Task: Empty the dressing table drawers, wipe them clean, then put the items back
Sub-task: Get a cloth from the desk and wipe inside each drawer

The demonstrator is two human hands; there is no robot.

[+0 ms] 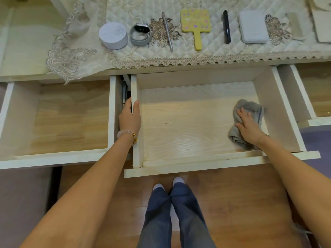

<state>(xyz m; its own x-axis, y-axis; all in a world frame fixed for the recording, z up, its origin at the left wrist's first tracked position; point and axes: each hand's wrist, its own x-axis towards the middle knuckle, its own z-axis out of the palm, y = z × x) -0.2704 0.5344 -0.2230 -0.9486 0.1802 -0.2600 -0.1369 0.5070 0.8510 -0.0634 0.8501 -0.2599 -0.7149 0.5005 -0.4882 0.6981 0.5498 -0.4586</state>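
Note:
The middle drawer [180, 165] is pulled out, and only a grey cloth [250, 107] lies on its pale wood bottom, at the right side. My right hand [248, 127] presses flat on that cloth. My left hand [129, 118] grips the drawer's left wall, thumb inside and fingers outside. On the lace-covered tabletop lie a round white box [113, 35], a grey smartwatch [140, 34], a silver pen [167, 30], a yellow hand mirror [195, 23], a black pen [226, 26] and a white case [252, 26].
The left drawer [53, 158] is open with a bare wood bottom. A third drawer [304, 97] is partly open at the right. My legs and feet [168, 187] stand on the wooden floor below the middle drawer.

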